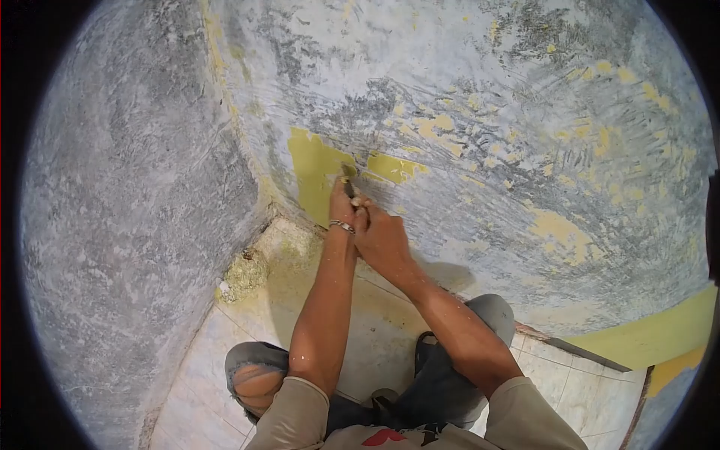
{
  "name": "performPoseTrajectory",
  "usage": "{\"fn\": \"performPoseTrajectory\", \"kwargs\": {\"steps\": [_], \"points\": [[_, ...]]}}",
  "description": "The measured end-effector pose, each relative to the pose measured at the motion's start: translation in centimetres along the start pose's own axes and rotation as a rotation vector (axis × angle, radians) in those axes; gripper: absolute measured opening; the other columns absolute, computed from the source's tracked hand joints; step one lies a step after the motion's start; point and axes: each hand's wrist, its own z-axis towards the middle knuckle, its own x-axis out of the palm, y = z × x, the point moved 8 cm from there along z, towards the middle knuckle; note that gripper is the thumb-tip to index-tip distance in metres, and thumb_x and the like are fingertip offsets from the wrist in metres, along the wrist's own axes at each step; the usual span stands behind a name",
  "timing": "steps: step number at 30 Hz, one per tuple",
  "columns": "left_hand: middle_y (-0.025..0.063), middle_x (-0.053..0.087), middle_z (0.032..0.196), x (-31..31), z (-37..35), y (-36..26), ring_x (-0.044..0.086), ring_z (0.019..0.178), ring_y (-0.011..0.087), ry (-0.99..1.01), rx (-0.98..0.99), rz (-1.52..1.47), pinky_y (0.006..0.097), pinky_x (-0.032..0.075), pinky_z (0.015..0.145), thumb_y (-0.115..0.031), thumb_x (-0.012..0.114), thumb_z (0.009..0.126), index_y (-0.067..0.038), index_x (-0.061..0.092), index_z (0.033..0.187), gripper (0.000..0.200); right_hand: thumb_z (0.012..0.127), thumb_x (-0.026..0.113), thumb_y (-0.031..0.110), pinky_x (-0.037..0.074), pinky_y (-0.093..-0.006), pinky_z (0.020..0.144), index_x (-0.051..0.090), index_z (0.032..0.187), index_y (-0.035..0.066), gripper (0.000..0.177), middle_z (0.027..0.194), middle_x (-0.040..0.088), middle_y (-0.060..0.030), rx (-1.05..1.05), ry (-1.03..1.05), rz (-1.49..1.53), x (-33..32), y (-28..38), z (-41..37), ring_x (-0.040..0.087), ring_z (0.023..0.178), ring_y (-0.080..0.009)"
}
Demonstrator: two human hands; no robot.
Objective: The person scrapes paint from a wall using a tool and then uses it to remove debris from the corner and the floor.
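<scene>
Both my hands are together low on the wall near the corner. A scraper (pixel 348 186) with a narrow dark body points up the wall, its tip at the yellow-green paint patch (pixel 311 165). My left hand (pixel 341 206), with a bracelet at the wrist, is closed round the scraper. My right hand (pixel 381 234) is closed just below and to the right, also on the tool. Most of the handle is hidden by my fingers. A second yellow paint strip (pixel 394 168) with ragged edges lies right of the tip.
A bare grey wall (pixel 127 187) meets the scraped wall (pixel 480 112) at a corner on the left. Yellowish flakes (pixel 246 277) are heaped at its foot. My bent knees (pixel 491 319) stand close to the wall over the tiled floor (pixel 544 367). A yellow-green band (pixel 652 330) is at right.
</scene>
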Motion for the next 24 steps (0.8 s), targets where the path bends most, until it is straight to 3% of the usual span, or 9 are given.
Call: {"fn": "performPoseTrajectory", "kwargs": {"steps": [5,7,11,13,14,17,20,24], "points": [[0.0012,0.037,0.051,3.1,-4.1,7.1,0.034,0.036,0.0128,0.07,0.023,0.09,0.0261,0.036,0.038,-0.05,0.048,0.09,-0.011,0.044,0.073,0.043,0.088,0.049,0.019,0.047,-0.0452,0.058,0.064,0.101,0.003,0.025,0.068,0.059,-0.0257,-0.017,-0.057,0.012,-6.6,-1.1,-3.9,0.061,0.063,-0.0404],[0.002,0.039,0.051,4.3,-6.3,9.7,0.036,0.036,0.0136,0.043,-0.106,0.064,0.0269,0.035,0.037,-0.053,0.047,0.089,-0.011,0.044,0.071,0.046,0.088,0.051,0.017,0.047,-0.0432,0.056,0.064,0.098,0.0,0.023,0.065,0.058,-0.0251,0.05,-0.059,-0.035,-8.5,-1.8,-5.3,0.061,0.061,-0.0396],[0.0027,0.04,0.051,4.4,-6.6,9.8,0.036,0.035,0.0148,0.043,-0.132,0.036,0.0282,0.034,0.036,-0.056,0.044,0.089,-0.011,0.043,0.069,0.049,0.089,0.051,0.017,0.047,-0.0434,0.055,0.063,0.096,-0.002,0.024,0.065,0.058,-0.0255,0.072,-0.043,-0.184,-7.4,-3.1,-5.4,0.061,0.06,-0.0402],[0.0034,0.04,0.051,3.3,-4.8,8.8,0.036,0.035,0.0153,0.168,-0.128,0.136,0.0301,0.034,0.037,-0.054,0.042,0.091,-0.01,0.043,0.07,0.049,0.088,0.052,0.018,0.047,-0.044,0.053,0.062,0.094,-0.003,0.024,0.065,0.058,-0.0262,0.045,-0.071,-0.188,-5.9,-2.8,-4.8,0.061,0.06,-0.0408],[0.0032,0.039,0.05,3.1,-3.8,7.5,0.036,0.035,0.0151,0.179,-0.044,0.129,0.0303,0.034,0.037,-0.051,0.042,0.092,-0.011,0.044,0.071,0.046,0.088,0.052,0.019,0.048,-0.0453,0.053,0.062,0.095,-0.002,0.024,0.067,0.058,-0.0266,0.029,-0.07,-0.161,-4.9,-2.8,-4.0,0.06,0.062,-0.0422],[-0.0006,0.03,0.042,-1.9,2.7,4.1,0.032,0.034,0.0143,0.109,-0.034,0.064,0.0309,0.037,0.041,-0.051,0.049,0.088,-0.014,0.04,0.065,0.045,0.087,0.051,0.018,0.049,-0.0466,0.055,0.062,0.1,0.001,0.024,0.069,0.06,-0.0262,0.005,-0.047,-0.081,-1.9,-0.7,-1.4,0.059,0.061,-0.0438],[0.0,0.032,0.043,-0.1,0.1,1.5,0.032,0.035,0.0143,0.117,-0.049,-0.005,0.0307,0.037,0.042,-0.05,0.05,0.088,-0.014,0.039,0.067,0.043,0.087,0.05,0.017,0.05,-0.0479,0.057,0.06,0.106,0.002,0.026,0.07,0.06,-0.0263,-0.075,0.023,-0.094,0.4,-0.6,-0.3,0.059,0.063,-0.0452],[0.0007,0.037,0.051,0.8,-1.8,4.5,0.035,0.036,0.0123,0.14,-0.09,-0.017,0.0282,0.036,0.037,-0.05,0.046,0.091,-0.013,0.043,0.08,0.039,0.087,0.049,0.017,0.049,-0.0479,0.059,0.059,0.107,0.001,0.028,0.07,0.06,-0.0262,0.014,0.027,-0.095,-2.6,-0.7,-2.6,0.06,0.065,-0.0442]]}}
